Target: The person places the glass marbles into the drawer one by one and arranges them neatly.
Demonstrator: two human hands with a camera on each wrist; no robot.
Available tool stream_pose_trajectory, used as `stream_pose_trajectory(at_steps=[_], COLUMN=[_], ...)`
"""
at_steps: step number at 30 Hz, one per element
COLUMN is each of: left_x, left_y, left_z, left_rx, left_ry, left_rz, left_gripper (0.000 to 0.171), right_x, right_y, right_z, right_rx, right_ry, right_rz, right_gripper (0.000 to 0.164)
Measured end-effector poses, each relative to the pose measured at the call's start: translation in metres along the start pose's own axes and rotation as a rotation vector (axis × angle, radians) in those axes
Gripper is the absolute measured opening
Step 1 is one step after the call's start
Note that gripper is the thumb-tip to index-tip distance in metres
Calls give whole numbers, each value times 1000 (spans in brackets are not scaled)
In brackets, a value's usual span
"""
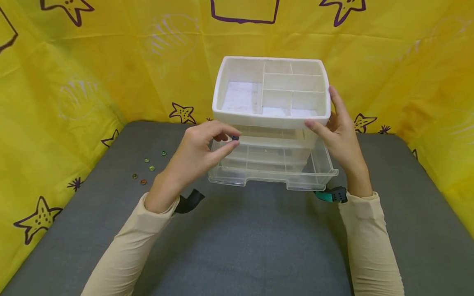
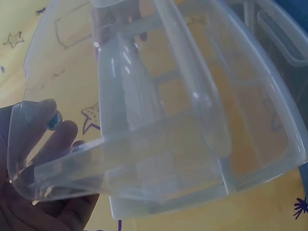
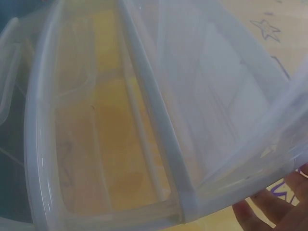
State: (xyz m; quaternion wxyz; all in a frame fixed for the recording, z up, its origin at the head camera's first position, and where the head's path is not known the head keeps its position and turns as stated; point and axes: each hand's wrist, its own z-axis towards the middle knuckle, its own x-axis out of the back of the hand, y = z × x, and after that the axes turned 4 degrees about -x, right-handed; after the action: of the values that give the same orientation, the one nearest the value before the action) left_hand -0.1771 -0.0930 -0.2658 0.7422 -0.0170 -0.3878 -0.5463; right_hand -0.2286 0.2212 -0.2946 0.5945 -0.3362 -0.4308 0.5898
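Note:
My left hand (image 1: 198, 154) is just left of a white plastic drawer organizer (image 1: 272, 121), in front of its side. Between thumb and forefinger it pinches a small round blue marble (image 2: 55, 120), which looks dark in the head view (image 1: 235, 138). My right hand (image 1: 340, 137) holds the organizer's upper right corner, thumb on the front rim and fingers along the side. A clear drawer (image 1: 266, 176) is pulled out at the bottom of the organizer, toward me. The top has a divided tray of bare compartments.
Several small shiny marbles (image 1: 152, 168), green and reddish, lie on the grey tabletop (image 1: 252, 246) at the left. Yellow cloth (image 1: 148, 61) with drawn starfish surrounds the table at the back and sides, close behind the organizer.

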Motion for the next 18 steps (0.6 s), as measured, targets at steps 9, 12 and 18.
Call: stream_pose_trajectory(at_steps=[9, 12, 18], left_x=[-6, -8, -11], left_y=[-3, -3, -1], left_z=[9, 14, 22], left_rx=[-43, -32, 29], left_ry=[-122, -165, -257], left_rz=[10, -9, -68], left_gripper=[14, 14, 14], right_x=[0, 0, 0], right_y=[1, 1, 0], right_z=[1, 1, 0], right_rx=[8, 7, -2], right_ry=[-6, -3, 4], right_rz=[24, 27, 5], right_gripper=[85, 85, 85])
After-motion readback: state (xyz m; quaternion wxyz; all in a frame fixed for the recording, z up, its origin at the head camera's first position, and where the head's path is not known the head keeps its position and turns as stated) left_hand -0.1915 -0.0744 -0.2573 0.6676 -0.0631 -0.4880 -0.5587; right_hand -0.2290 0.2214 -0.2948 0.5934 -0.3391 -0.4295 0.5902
